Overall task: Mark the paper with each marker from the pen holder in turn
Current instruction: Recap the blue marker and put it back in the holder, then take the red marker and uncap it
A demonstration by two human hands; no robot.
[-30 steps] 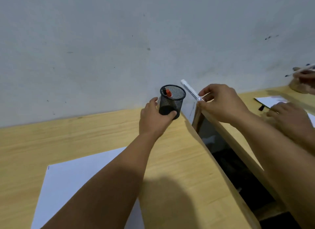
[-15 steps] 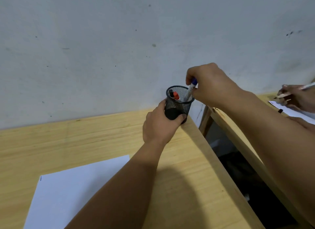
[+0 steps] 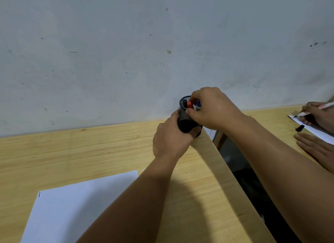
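Note:
A black mesh pen holder (image 3: 183, 114) stands at the far right corner of the wooden table (image 3: 90, 152), close to the wall. My left hand (image 3: 169, 139) wraps around its lower part. My right hand (image 3: 213, 109) is over its mouth, thumb and forefinger pinched on the red-capped marker (image 3: 189, 104). A blue-capped marker (image 3: 198, 104) and a black-capped marker (image 3: 184, 103) stand in the holder beside it. The white paper (image 3: 72, 206) lies at the near left, with a short blue mark (image 3: 39, 194) at its left edge.
The table's right edge (image 3: 227, 170) drops into a dark gap. Beyond it, at a second table (image 3: 271, 119), another person's hands (image 3: 318, 116) hold a marker over a paper (image 3: 314, 130), with a black cap (image 3: 300, 128) next to them. A grey wall runs directly behind.
My right hand lowered the blue marker into the holder, released it, and moved its fingers onto the red marker. My left hand stayed on the holder.

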